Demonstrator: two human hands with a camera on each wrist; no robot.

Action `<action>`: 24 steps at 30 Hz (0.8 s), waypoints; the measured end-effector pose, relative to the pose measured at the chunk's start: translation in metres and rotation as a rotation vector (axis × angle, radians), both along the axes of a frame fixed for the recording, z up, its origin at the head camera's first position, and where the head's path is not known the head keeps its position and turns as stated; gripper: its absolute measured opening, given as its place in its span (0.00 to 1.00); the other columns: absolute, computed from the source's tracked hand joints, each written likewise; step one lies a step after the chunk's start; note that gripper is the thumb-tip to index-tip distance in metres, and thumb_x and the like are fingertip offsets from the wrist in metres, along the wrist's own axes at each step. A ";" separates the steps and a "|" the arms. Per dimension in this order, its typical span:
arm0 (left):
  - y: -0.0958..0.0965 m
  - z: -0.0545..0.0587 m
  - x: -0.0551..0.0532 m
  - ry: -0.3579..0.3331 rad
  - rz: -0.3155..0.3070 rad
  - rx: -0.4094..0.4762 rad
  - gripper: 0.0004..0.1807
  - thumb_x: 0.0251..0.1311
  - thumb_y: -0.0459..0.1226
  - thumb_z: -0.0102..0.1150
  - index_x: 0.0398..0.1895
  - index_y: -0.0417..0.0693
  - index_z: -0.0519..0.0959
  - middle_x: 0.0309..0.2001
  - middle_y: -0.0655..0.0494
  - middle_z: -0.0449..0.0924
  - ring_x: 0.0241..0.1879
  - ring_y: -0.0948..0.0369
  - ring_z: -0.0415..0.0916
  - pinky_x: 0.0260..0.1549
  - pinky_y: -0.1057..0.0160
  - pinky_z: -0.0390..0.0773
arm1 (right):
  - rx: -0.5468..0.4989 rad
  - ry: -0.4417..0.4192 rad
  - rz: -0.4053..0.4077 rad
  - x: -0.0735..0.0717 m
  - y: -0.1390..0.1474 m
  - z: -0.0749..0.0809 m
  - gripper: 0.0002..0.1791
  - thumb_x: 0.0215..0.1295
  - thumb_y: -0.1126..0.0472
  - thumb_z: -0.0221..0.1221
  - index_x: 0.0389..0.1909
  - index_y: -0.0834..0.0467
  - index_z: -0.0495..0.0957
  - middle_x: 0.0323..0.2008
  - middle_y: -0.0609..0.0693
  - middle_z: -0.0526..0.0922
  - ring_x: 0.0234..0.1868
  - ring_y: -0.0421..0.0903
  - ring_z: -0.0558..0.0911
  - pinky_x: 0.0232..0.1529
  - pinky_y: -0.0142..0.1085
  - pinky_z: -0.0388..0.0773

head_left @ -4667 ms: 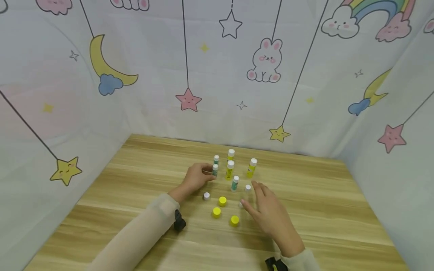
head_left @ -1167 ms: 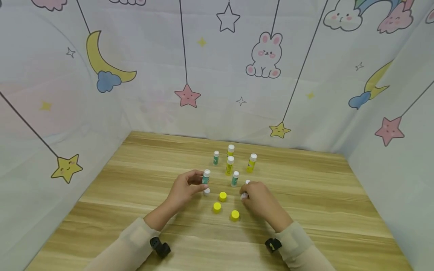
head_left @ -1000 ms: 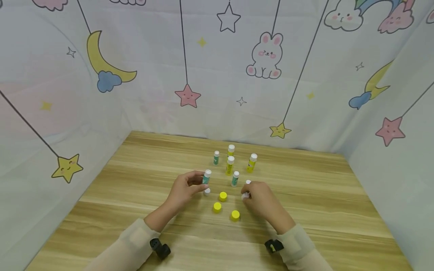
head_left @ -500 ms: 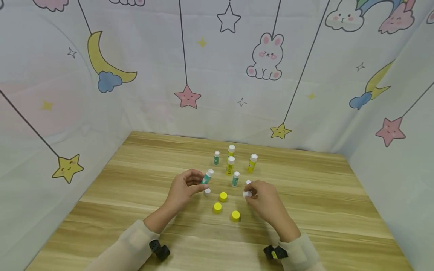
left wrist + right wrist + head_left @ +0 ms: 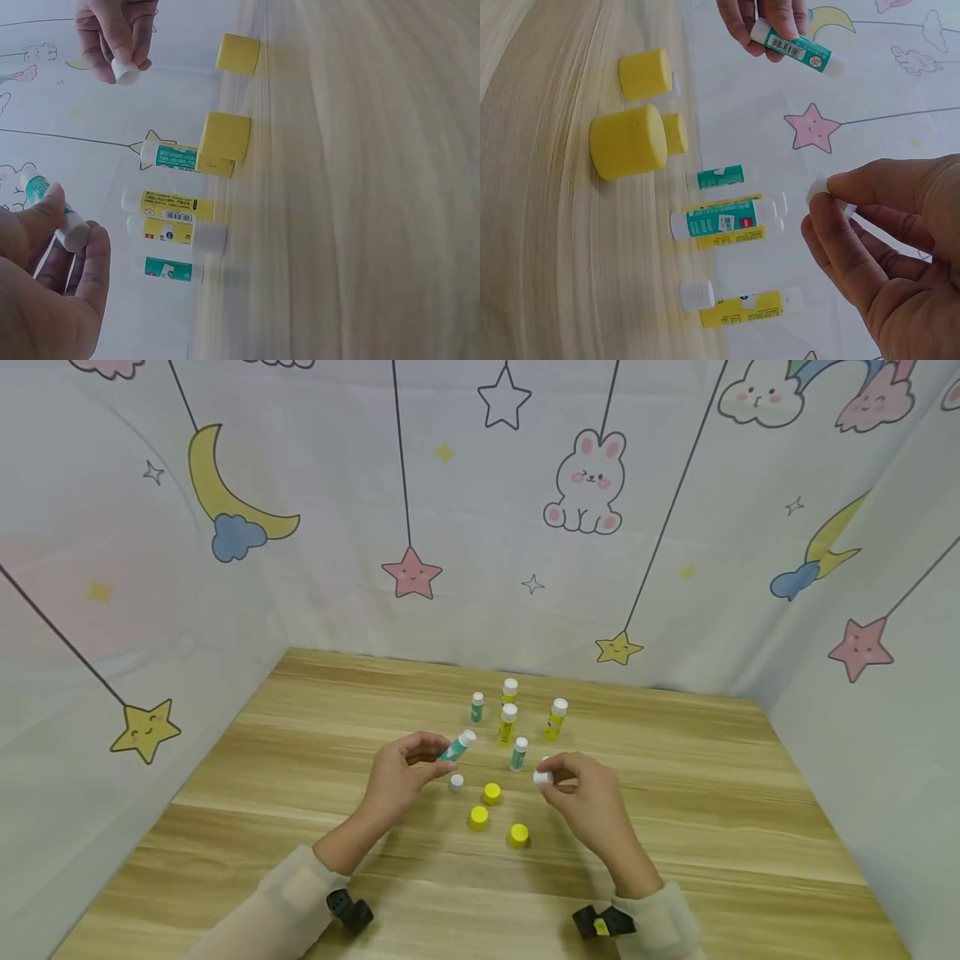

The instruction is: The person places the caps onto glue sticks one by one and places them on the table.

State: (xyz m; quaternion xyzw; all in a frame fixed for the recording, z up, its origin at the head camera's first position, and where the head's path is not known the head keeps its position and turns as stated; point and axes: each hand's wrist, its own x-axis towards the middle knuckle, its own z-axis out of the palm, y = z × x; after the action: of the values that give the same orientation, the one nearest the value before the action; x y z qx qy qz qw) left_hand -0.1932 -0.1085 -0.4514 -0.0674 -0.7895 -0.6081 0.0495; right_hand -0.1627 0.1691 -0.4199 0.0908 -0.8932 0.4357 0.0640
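My left hand (image 5: 393, 785) grips a green glue stick (image 5: 456, 747) between thumb and fingers, off the table and tilted with its white end up to the right. In the left wrist view the same glue stick (image 5: 56, 202) lies across the fingertips. My right hand (image 5: 596, 802) pinches a white cap (image 5: 543, 777) above the table, apart from the glue stick. The right wrist view shows that cap (image 5: 821, 191) partly hidden by thumb and forefinger. Between the hands stand another green glue stick (image 5: 518, 756) and a yellow glue stick (image 5: 507, 727).
Farther back stand a green glue stick (image 5: 477, 708) and yellow glue sticks (image 5: 556, 720). Three yellow caps (image 5: 479, 817) and a white cap (image 5: 457, 782) rest nearer the front. Another white cap (image 5: 697, 295) stands by the right hand. A patterned curtain (image 5: 337, 618) surrounds the wood-grain table (image 5: 720, 793).
My left hand has brought the green glue stick forward from the group, then tilted it rightward. My right hand, earlier spread, has taken a white cap and lifted it.
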 end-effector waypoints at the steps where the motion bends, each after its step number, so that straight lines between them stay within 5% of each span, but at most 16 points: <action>1: 0.000 0.000 0.000 0.006 0.002 -0.009 0.13 0.56 0.36 0.74 0.45 0.49 0.86 0.43 0.54 0.88 0.46 0.58 0.84 0.49 0.57 0.82 | -0.022 -0.004 -0.008 0.000 0.000 0.001 0.08 0.62 0.67 0.69 0.41 0.55 0.86 0.41 0.48 0.85 0.44 0.44 0.84 0.42 0.32 0.85; 24: 0.007 0.005 0.004 0.058 -0.048 0.048 0.13 0.56 0.33 0.73 0.45 0.46 0.88 0.45 0.49 0.88 0.44 0.57 0.83 0.41 0.67 0.84 | -0.343 -0.051 -0.080 -0.002 -0.005 -0.005 0.09 0.62 0.67 0.70 0.43 0.57 0.86 0.44 0.51 0.87 0.46 0.48 0.84 0.48 0.35 0.85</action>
State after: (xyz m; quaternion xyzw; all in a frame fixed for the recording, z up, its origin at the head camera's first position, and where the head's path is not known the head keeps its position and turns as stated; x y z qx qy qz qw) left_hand -0.1892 -0.1016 -0.4465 -0.1026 -0.7710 -0.6257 0.0593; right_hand -0.1647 0.1637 -0.4252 0.0321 -0.8099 0.5811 0.0733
